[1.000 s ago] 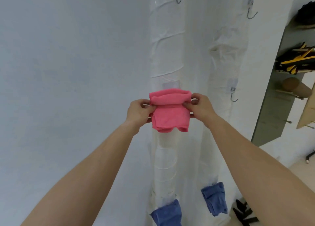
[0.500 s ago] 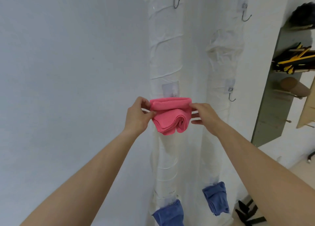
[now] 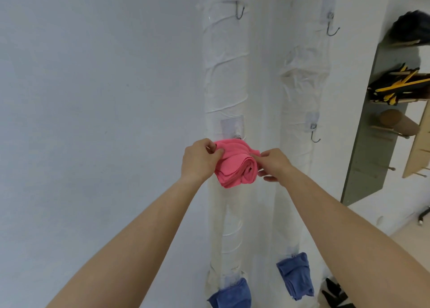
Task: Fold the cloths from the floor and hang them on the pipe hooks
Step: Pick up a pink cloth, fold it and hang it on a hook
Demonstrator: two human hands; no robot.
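A folded pink cloth (image 3: 236, 165) is bunched against the left white-wrapped pipe (image 3: 224, 75), just under a clear adhesive hook pad (image 3: 231, 127) whose hook is hidden by the cloth. My left hand (image 3: 200, 161) grips the cloth's left edge. My right hand (image 3: 273, 164) pinches its right side with the fingertips. Bare metal hooks hang higher on the left pipe (image 3: 76, 11), and on the right pipe (image 3: 304, 75) at the top (image 3: 331, 28) and middle (image 3: 314, 135). Two blue cloths hang low, one on each pipe (image 3: 230, 296) (image 3: 295, 277).
A grey wall panel (image 3: 372, 145) with wooden pegs stands at the right, holding yellow-black tools (image 3: 395, 84), a dark object (image 3: 411, 28) and a brown roll (image 3: 395, 121). A plain white wall fills the left. A black item (image 3: 335, 293) lies on the floor at bottom right.
The pink cloth has dropped a little below the hook pad and bunched up from a flat fold. Both hands have closed in on it.
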